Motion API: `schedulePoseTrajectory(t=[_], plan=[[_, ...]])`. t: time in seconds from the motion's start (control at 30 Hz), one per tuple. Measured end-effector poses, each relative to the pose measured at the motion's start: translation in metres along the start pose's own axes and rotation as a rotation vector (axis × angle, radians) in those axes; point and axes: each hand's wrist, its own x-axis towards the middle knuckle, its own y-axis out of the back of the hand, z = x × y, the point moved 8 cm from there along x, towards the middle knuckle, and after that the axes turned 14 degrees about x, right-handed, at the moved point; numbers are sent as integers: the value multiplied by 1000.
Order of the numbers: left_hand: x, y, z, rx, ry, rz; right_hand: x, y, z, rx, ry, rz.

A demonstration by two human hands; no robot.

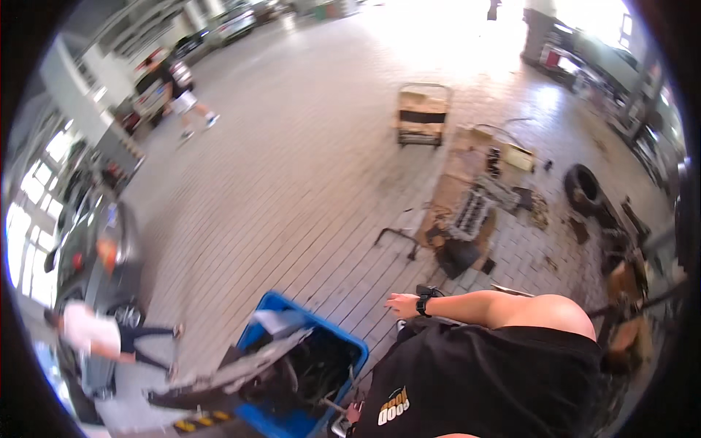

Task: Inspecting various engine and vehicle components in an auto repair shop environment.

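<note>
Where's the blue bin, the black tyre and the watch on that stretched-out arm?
Blue bin (323, 320): head view, on its upper rim.
Black tyre (570, 185): head view, on its left side.
Wristwatch (423, 301): head view, on its dark face and band.

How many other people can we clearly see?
2: a person in a dark shirt and white shorts, upper left; a person in a pale shirt and dark trousers, lower left. Others may be hidden.

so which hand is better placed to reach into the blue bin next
Probably the left hand: only partly visible beside the black shirt, it appears nearer the blue bin, though its grip is unclear. The right hand looks empty but farther off.
</note>
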Motion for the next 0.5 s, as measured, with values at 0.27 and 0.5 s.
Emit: schedulePoseTrajectory(t=[0.27, 0.5], plan=[[205, 13, 83, -746, 283, -395, -154, 120, 68, 109, -551, 431], [341, 105, 217, -850, 521, -382, -172, 187, 114, 154, -697, 857]])
